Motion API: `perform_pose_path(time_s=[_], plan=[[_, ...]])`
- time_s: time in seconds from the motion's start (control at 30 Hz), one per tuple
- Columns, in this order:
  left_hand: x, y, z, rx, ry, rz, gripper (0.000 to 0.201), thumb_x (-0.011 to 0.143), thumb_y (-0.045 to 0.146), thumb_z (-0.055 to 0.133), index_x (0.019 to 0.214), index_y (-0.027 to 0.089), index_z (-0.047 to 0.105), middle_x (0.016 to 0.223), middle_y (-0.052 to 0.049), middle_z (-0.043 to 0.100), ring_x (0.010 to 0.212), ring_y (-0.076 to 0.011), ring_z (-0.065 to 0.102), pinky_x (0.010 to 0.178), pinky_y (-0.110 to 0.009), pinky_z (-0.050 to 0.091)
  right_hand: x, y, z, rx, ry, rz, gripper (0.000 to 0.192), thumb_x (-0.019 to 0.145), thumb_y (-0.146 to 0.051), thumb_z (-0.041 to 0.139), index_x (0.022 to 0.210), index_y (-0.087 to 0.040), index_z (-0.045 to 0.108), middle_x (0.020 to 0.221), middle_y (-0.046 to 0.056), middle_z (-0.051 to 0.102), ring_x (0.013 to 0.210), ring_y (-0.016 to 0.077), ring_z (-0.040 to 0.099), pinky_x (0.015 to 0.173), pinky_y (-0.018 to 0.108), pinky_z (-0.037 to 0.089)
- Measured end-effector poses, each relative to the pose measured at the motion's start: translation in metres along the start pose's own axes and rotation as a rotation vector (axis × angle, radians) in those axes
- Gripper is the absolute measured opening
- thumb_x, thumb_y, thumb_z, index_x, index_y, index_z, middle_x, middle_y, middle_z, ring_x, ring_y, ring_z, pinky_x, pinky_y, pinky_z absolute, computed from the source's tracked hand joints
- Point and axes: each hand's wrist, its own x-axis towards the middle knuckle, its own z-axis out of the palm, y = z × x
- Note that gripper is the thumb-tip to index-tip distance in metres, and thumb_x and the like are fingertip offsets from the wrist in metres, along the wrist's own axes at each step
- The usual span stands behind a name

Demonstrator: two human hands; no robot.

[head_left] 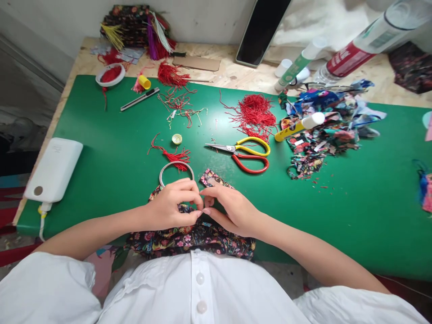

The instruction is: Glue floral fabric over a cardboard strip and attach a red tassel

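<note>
My left hand and my right hand meet at the fingertips close in front of my body. Both are closed in a pinch; whatever lies between the fingertips is too small or hidden to make out. Below them, dark floral cloth lies gathered at the table's near edge. A silver-coloured ring pokes out just beyond my left hand, partly covered by it. From under my right hand's fingers a folded floral strip sticks out. A red tassel touches the ring's far side.
Scissors lie open beyond my hands. Farther back are red threads, a yellow glue stick on fabric scraps, and a utility knife. A white power bank sits left; a phone leans behind.
</note>
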Motion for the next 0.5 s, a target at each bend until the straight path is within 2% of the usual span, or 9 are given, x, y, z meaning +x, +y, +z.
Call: perform_pose_path(time_s=[0.1,0.33,0.5], plan=[[0.0004,-0.0010,0.0020,-0.016,0.006,0.033,0.007,0.081,0.014,0.061,0.077,0.019,0.065,0.075,0.000,0.060,0.072,-0.0123,0.053,0.070,-0.025,0.044,0.0009,-0.0033,0.0005,0.146,0.037,0.033,0.009,0.100,-0.025,0.047,0.105,-0.019,0.052,0.086,0.004,0.068,0.076,0.0134,0.063,0.070,0.025,0.052],[0.0011,-0.0050,0.0047,0.021,0.061,0.123,0.006,0.081,0.014,0.062,0.079,0.019,0.066,0.075,-0.001,0.062,0.070,-0.0125,0.052,0.068,-0.025,0.044,0.0011,-0.0106,0.0032,0.594,0.097,0.328,0.014,0.093,-0.030,0.061,0.100,-0.017,0.059,0.086,0.004,0.067,0.077,0.0129,0.070,0.070,0.024,0.059],[0.0012,-0.0073,0.0062,0.069,0.061,0.158,0.007,0.082,0.014,0.063,0.081,0.019,0.066,0.077,-0.001,0.063,0.070,-0.0130,0.052,0.068,-0.026,0.043,-0.0006,-0.0103,0.0025,0.648,0.106,0.412,0.018,0.088,-0.035,0.069,0.090,-0.018,0.063,0.077,0.002,0.070,0.066,0.0135,0.071,0.061,0.022,0.059]])
